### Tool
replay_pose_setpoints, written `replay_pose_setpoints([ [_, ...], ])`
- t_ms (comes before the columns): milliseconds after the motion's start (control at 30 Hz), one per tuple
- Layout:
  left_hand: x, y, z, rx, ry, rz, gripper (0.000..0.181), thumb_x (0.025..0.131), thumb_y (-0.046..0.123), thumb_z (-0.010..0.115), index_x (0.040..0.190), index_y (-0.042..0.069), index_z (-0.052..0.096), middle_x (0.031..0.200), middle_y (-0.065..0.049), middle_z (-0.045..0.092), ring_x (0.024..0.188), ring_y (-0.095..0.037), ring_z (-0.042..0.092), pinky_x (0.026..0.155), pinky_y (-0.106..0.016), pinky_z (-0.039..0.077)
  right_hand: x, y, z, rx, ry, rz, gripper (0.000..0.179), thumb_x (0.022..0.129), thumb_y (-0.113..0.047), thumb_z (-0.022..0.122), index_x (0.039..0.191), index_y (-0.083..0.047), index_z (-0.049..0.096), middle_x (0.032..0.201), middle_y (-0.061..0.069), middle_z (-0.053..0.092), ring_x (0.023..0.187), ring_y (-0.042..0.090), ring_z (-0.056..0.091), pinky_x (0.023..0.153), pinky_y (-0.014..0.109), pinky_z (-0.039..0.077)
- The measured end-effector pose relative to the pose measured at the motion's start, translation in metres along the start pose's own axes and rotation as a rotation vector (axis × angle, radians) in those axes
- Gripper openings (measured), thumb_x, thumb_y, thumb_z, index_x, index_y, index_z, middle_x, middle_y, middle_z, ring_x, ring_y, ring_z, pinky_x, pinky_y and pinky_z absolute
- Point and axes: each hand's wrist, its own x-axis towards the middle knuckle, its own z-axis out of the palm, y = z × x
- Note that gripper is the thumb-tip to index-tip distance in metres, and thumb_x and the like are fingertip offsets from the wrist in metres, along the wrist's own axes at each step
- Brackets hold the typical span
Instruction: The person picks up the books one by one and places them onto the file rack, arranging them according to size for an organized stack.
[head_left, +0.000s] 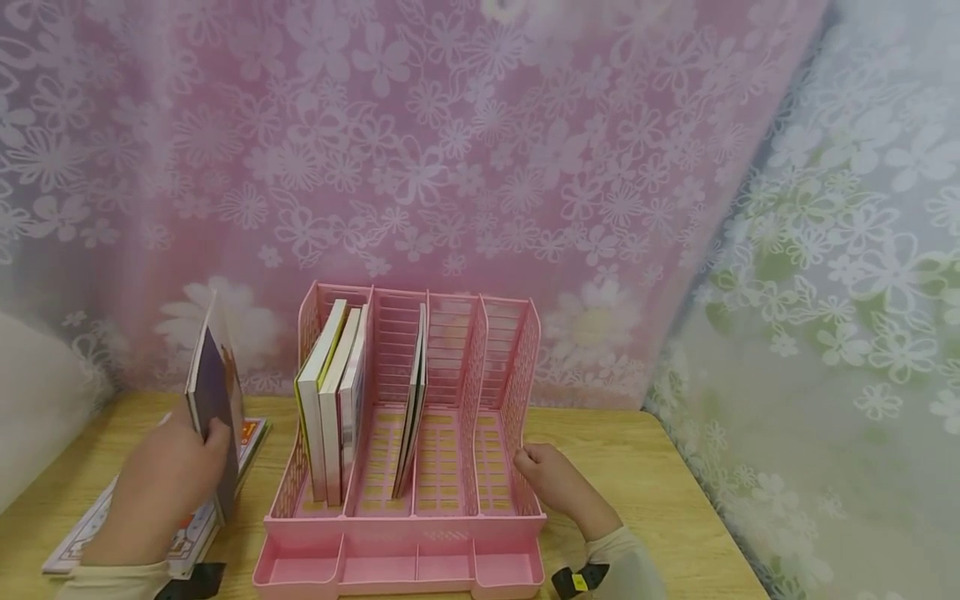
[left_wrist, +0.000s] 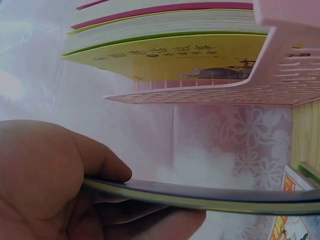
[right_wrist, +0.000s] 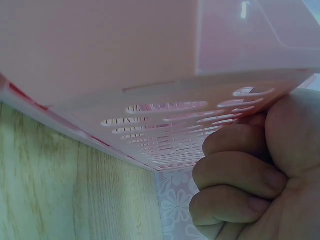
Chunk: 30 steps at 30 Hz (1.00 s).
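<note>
A thin book (head_left: 215,375) with a dark purple cover stands upright in my left hand (head_left: 161,483), left of the pink desk file rack (head_left: 405,527). In the left wrist view, the thumb lies on one face of the book (left_wrist: 225,196) and the fingers on the other. My right hand (head_left: 558,483) grips the edge of the rack's right side wall. The right wrist view shows its fingers curled beside the slotted wall (right_wrist: 170,112); the exact pinch is partly hidden. Several thick books (head_left: 330,408) fill the leftmost slot, and thin books (head_left: 411,408) lean in the second.
Flat on the wooden table (head_left: 622,450), left of the rack, lie some colourful books (head_left: 90,533) partly covered by the left arm. Shallow trays (head_left: 375,568) run along the rack's front. Behind hangs a pink flowered curtain (head_left: 450,167), with a pale one (head_left: 847,350) at right.
</note>
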Motion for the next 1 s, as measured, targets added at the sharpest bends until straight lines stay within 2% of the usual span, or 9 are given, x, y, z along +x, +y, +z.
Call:
replay_pose_setpoints([
  [100, -0.0001, -0.0011, 0.0007, -0.018, -0.057, -0.013, 0.052, 0.106, 0.03, 0.037, 0.118, -0.019, 0.048, 0.088, -0.032, 0.062, 0.059, -0.029, 0.059, 0.05, -0.043, 0.045, -0.0003, -0.0011, 0.0004, 0.002, 0.007, -0.005, 0.041, 0.108, -0.021, 0.042, 0.068, -0.012, 0.042, 0.062, -0.003, 0.035, 0.056, 0.014, 0.03, 0.055, 0.028, 0.031],
  [200, -0.0002, -0.0018, 0.0012, -0.029, -0.08, -0.02, 0.049, 0.106, 0.032, 0.037, 0.109, -0.015, 0.052, 0.083, -0.025, 0.061, 0.056, -0.027, 0.055, 0.048, -0.041, 0.042, -0.0004, -0.0013, 0.0004, 0.007, 0.007, 0.003, 0.041, 0.108, -0.021, 0.043, 0.067, -0.012, 0.041, 0.061, -0.004, 0.034, 0.055, 0.013, 0.029, 0.054, 0.028, 0.03],
  [367, 0.0009, -0.0014, 0.0043, -0.025, -0.022, 0.022, 0.04, 0.105, 0.028, 0.041, 0.096, -0.007, 0.057, 0.084, -0.025, 0.067, 0.067, -0.034, 0.064, 0.054, -0.049, 0.047, -0.001, -0.0004, 0.0002, 0.016, -0.002, 0.012, 0.041, 0.108, -0.021, 0.042, 0.067, -0.013, 0.04, 0.06, -0.004, 0.034, 0.054, 0.013, 0.028, 0.054, 0.027, 0.03],
  [433, 0.0014, -0.0004, 0.0056, -0.021, -0.003, 0.041, 0.037, 0.104, 0.027, 0.043, 0.096, -0.006, 0.058, 0.086, -0.027, 0.068, 0.072, -0.037, 0.067, 0.057, -0.052, 0.049, -0.001, 0.0001, 0.0, 0.018, -0.007, 0.013, 0.042, 0.108, -0.021, 0.041, 0.067, -0.013, 0.039, 0.06, -0.004, 0.033, 0.054, 0.013, 0.027, 0.054, 0.027, 0.03],
  [567, 0.0017, 0.0017, 0.0069, -0.013, 0.005, 0.053, 0.036, 0.104, 0.027, 0.044, 0.102, -0.007, 0.057, 0.087, -0.029, 0.068, 0.071, -0.038, 0.067, 0.056, -0.053, 0.048, -0.0001, 0.002, 0.0, 0.006, -0.013, 0.012, 0.042, 0.108, -0.021, 0.039, 0.067, -0.013, 0.037, 0.06, -0.003, 0.032, 0.054, 0.013, 0.026, 0.054, 0.028, 0.03],
  [733, 0.0002, 0.0026, 0.0076, -0.014, 0.018, 0.049, 0.034, 0.104, 0.027, 0.043, 0.098, -0.004, 0.057, 0.087, -0.027, 0.068, 0.072, -0.039, 0.067, 0.056, -0.053, 0.046, -0.0004, 0.0007, -0.0002, 0.008, -0.016, 0.01, 0.043, 0.108, -0.021, 0.04, 0.067, -0.013, 0.036, 0.06, -0.004, 0.032, 0.054, 0.013, 0.026, 0.055, 0.028, 0.029],
  [833, 0.0, 0.0026, 0.008, -0.016, 0.003, 0.046, 0.034, 0.105, 0.027, 0.042, 0.095, -0.003, 0.055, 0.085, -0.024, 0.066, 0.07, -0.036, 0.065, 0.056, -0.051, 0.045, -0.0013, -0.0008, -0.0007, 0.017, -0.018, 0.011, 0.043, 0.109, -0.02, 0.04, 0.067, -0.013, 0.036, 0.059, -0.004, 0.031, 0.053, 0.013, 0.025, 0.055, 0.028, 0.029],
  [1000, 0.0, 0.0036, 0.0094, -0.019, -0.004, 0.045, 0.034, 0.105, 0.027, 0.044, 0.1, -0.004, 0.055, 0.087, -0.026, 0.065, 0.07, -0.038, 0.064, 0.056, -0.052, 0.046, -0.0022, -0.0025, -0.0013, 0.028, -0.016, 0.01, 0.043, 0.109, -0.02, 0.041, 0.066, -0.012, 0.036, 0.059, -0.004, 0.031, 0.054, 0.013, 0.024, 0.055, 0.028, 0.029],
])
